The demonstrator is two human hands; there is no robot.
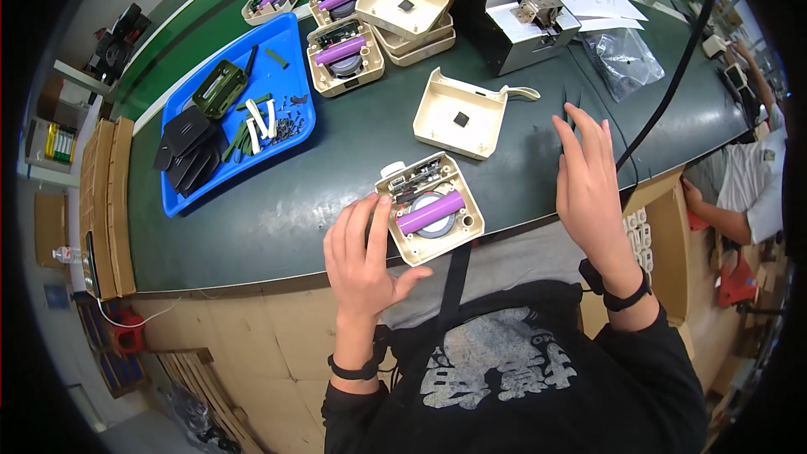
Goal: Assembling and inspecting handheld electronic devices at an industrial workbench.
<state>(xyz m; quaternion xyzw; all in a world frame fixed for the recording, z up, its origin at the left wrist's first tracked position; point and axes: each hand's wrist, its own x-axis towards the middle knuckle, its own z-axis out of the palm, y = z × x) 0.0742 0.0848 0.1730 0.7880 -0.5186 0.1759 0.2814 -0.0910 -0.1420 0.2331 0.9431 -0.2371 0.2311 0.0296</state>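
A cream plastic half-shell [467, 242] lies at the table's front edge, with a purple cylindrical battery cell [430, 213], a round speaker-like part and a circuit board inside. My left hand [360, 259] is open, its fingertips against the shell's left side and its thumb spread below the near corner. My right hand [587, 189] is raised over the table's front edge at the right, fingers stretched out. Dark pointed tips, like tweezers [566, 99], show just beyond its fingertips; whether they touch is unclear. Behind the half-shell sits a matching cream cover [439, 122] with a small black square inside.
At the left, a blue tray [306, 109] holds black plates [190, 136], a green housing [220, 88] and small strips. More cream shells [346, 55] stand at the back. A grey machine [525, 29], a clear plastic bag [624, 60] and a hanging black cable [677, 76] are at the right.
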